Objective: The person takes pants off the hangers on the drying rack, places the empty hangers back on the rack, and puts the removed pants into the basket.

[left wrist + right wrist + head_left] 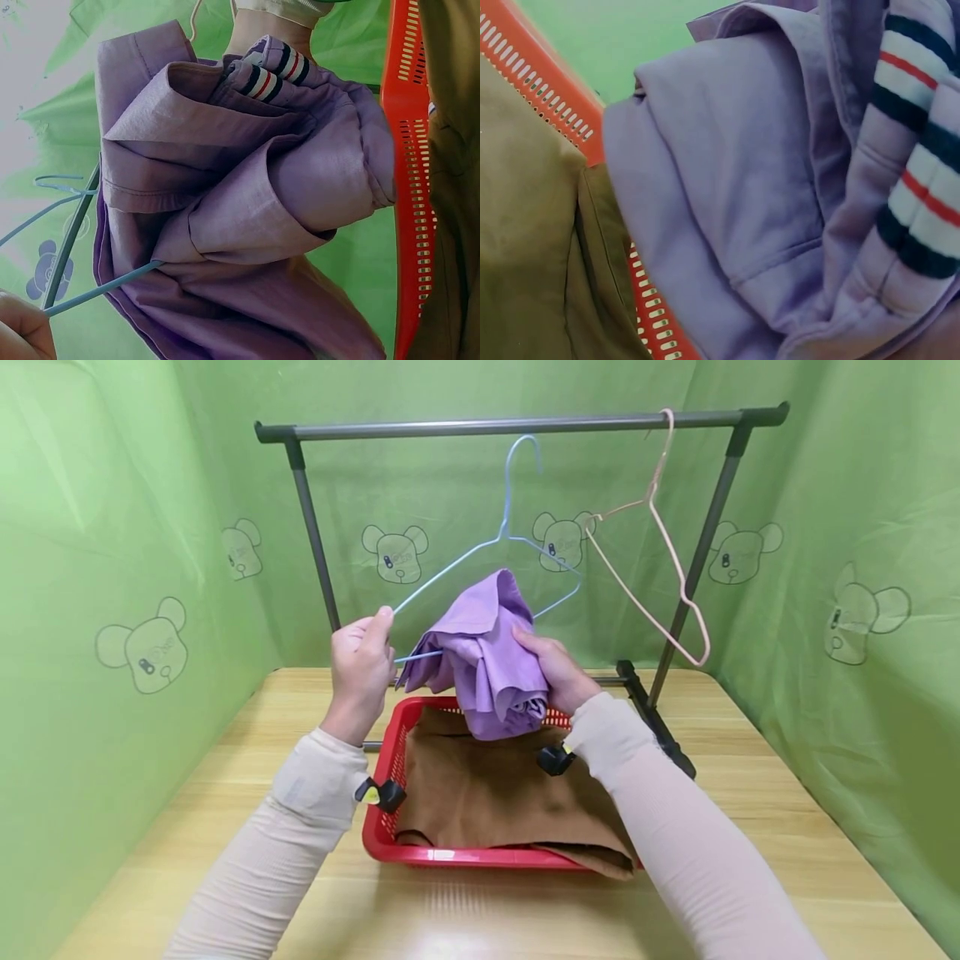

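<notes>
In the head view my left hand [362, 664] grips the left corner of a light blue wire hanger [453, 562], its hook pointing up just below the rack's bar. A bunched purple garment [491, 652] lies around the hanger's lower bar, and my right hand [555, 670] holds it from the right side, fingers partly hidden by the cloth. From the left wrist, the bar of the hanger [105, 288] runs into the folds of the purple garment [225, 225]. Striped bands in navy, white and red show on the purple garment [750, 165] in the right wrist view.
Below the hands, a red plastic basket [378, 831] on the wooden table [247, 760] holds a folded brown garment [495, 793]. A grey metal rack [465, 427] stands behind, with a pink hanger [678, 568] hooked at its right. Green cloth walls [135, 543] enclose the table.
</notes>
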Demonstrator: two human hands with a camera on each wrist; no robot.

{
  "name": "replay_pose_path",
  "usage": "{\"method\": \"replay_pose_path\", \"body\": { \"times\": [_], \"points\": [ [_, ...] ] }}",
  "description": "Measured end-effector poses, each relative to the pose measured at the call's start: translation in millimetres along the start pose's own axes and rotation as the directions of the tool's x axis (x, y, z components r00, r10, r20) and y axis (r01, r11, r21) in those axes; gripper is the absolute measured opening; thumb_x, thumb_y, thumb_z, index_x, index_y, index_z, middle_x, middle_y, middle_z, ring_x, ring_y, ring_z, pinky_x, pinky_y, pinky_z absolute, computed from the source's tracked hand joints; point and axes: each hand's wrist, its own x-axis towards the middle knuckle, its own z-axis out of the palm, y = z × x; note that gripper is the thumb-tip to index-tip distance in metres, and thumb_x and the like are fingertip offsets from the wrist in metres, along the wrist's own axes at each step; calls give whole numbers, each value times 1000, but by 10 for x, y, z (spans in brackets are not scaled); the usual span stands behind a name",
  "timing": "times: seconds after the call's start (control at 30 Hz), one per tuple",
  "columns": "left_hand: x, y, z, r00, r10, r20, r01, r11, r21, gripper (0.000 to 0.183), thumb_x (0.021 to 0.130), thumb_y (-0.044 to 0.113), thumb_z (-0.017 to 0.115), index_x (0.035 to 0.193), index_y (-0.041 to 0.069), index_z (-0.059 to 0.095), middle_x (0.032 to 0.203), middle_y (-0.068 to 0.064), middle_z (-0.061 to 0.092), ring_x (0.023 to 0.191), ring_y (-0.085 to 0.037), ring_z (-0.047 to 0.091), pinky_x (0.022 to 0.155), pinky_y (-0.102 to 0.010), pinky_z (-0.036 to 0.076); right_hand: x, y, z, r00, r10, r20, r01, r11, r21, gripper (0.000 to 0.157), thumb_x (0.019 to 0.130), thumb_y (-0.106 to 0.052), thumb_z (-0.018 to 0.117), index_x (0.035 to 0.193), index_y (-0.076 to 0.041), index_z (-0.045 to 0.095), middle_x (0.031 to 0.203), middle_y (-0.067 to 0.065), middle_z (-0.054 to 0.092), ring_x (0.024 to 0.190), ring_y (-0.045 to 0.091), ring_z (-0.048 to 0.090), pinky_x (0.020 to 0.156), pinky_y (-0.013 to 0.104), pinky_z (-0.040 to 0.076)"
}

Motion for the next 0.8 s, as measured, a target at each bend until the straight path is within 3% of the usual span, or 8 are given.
{"method": "replay_pose_path", "body": {
  "times": [0.47,0.8],
  "points": [
    [5,-8,-19,1000,-20,-4,20,1000,-1,48,101,15,50,54,14,39,43,7,31,37,-6,26,35,-19,19,-18,-17,-6,999,-23,31,21,999,49,21,102,-25,49,93,-11,61,77,1,68,66,11,66,63,22,55],
    [0,-12,-22,1000,-4,-6,4,999,45,48,100,16,52,54,14,39,44,7,31,38,-6,27,36,-19,20,-24,-18,8,998,-56,2,56,997,61,20,103,-25,49,105,-6,52,78,1,67,66,11,66,62,20,55]
  ]
}}
